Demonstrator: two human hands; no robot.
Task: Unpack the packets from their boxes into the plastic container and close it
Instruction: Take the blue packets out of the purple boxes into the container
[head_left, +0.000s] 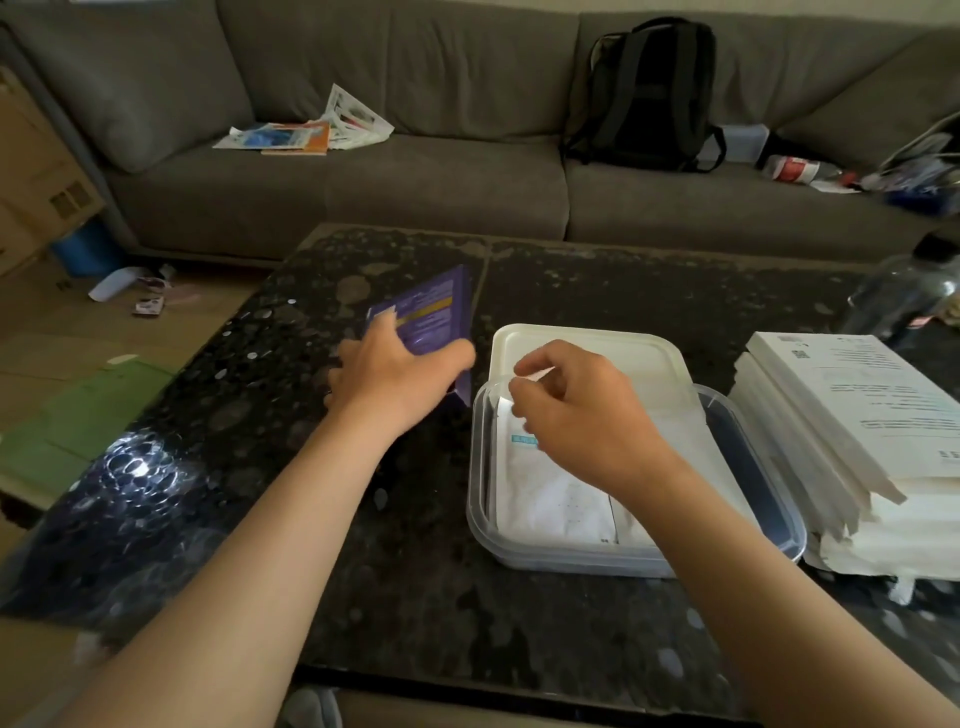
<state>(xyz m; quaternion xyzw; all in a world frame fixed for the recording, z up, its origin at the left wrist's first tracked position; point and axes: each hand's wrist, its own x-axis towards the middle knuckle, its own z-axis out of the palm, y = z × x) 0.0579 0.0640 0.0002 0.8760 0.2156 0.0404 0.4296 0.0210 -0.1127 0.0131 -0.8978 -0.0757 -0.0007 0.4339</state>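
My left hand (392, 366) grips a purple box (431, 317), tilted up off the dark table left of the container. The clear plastic container (748, 467) sits at the middle right of the table with white packets (556, 493) lying flat in it. Its white lid (587, 345) lies just behind it, partly under its far rim. My right hand (576, 415) hovers over the container's far left corner and pinches the top edge of a white packet between thumb and fingers.
A stack of white boxes (852, 436) stands right of the container. A clear bottle (904, 291) is at the table's far right. Behind the table a grey sofa (415, 182) holds papers and a black backpack (649, 98). Flattened green cardboard (78, 415) lies on the floor at left.
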